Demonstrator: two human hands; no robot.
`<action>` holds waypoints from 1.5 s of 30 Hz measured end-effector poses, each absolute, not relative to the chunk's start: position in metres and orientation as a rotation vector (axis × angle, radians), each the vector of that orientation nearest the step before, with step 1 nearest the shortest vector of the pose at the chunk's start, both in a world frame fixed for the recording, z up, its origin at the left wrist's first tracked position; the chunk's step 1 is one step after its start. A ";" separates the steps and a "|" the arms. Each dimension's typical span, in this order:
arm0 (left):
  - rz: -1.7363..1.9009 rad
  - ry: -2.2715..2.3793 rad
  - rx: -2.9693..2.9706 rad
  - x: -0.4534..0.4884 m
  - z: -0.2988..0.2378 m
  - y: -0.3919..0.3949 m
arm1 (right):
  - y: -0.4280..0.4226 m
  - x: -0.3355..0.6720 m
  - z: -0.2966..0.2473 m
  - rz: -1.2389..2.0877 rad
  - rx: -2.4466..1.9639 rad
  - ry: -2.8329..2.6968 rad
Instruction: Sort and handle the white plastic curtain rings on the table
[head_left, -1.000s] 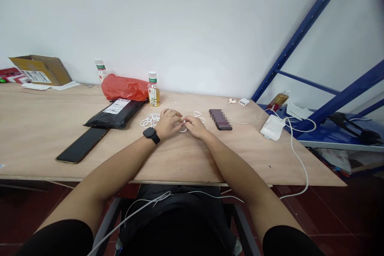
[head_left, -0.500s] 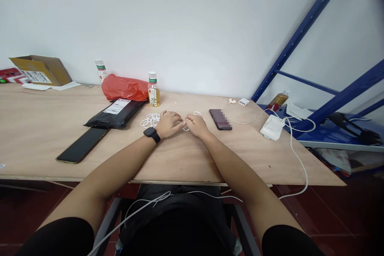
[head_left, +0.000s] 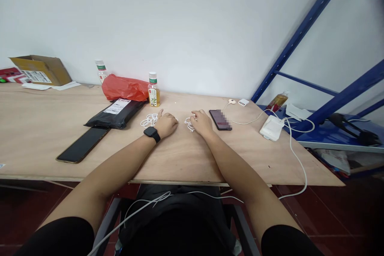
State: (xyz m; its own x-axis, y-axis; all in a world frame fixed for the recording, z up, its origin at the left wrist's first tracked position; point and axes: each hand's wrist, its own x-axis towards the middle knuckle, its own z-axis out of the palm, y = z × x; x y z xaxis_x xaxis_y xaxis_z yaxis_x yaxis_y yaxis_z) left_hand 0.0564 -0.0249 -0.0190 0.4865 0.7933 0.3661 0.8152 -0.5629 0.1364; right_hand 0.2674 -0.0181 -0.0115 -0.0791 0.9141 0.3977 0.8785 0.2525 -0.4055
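Observation:
Two small bunches of thin white cable lie on the plywood table (head_left: 90, 108). One is a coil (head_left: 149, 120) under my left hand's fingers, and the other is a looped bunch (head_left: 189, 124) beside my right hand. My left hand (head_left: 166, 125), with a black smartwatch (head_left: 152, 134) on its wrist, rests on the wood, touching the coil. My right hand (head_left: 201, 123) lies against the looped bunch, next to a phone with a pixelated back (head_left: 220, 120). My curled fingers hide whether either hand grips the cable.
Along the back stand a black parcel (head_left: 115, 114), a red plastic bag (head_left: 124, 88) and a drink bottle (head_left: 153, 90). A dark smartphone (head_left: 81, 145) lies at left. A white charger (head_left: 272, 128) sits at right, its cable (head_left: 300, 164) hanging off the table edge. Blue shelving (head_left: 303, 36) stands beyond.
My hands have drawn apart, from fingertips meeting at the cable to a gap between them. The looped bunch now lies nearer my right hand, and the phone has not moved.

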 end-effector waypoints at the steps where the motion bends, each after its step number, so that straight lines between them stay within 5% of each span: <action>1: -0.660 -1.418 -2.664 0.057 -0.018 -0.025 | -0.019 0.267 -0.012 0.080 -1.597 -1.948; 18: -1.319 -1.440 -2.607 0.061 -0.020 -0.024 | -0.021 0.255 -0.016 0.332 -1.020 -2.094; 45: -1.032 -1.229 -2.756 0.065 -0.010 -0.035 | -0.031 0.255 -0.006 0.350 -1.118 -2.299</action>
State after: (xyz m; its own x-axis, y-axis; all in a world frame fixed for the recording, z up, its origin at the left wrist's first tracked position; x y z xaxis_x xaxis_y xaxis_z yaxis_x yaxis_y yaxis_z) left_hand 0.0653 -0.0354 -0.0100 0.4937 0.6811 0.5407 0.6501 -0.7020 0.2906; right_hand 0.2550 -0.0305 -0.0061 -0.4997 0.7853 0.3656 0.6407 0.6191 -0.4540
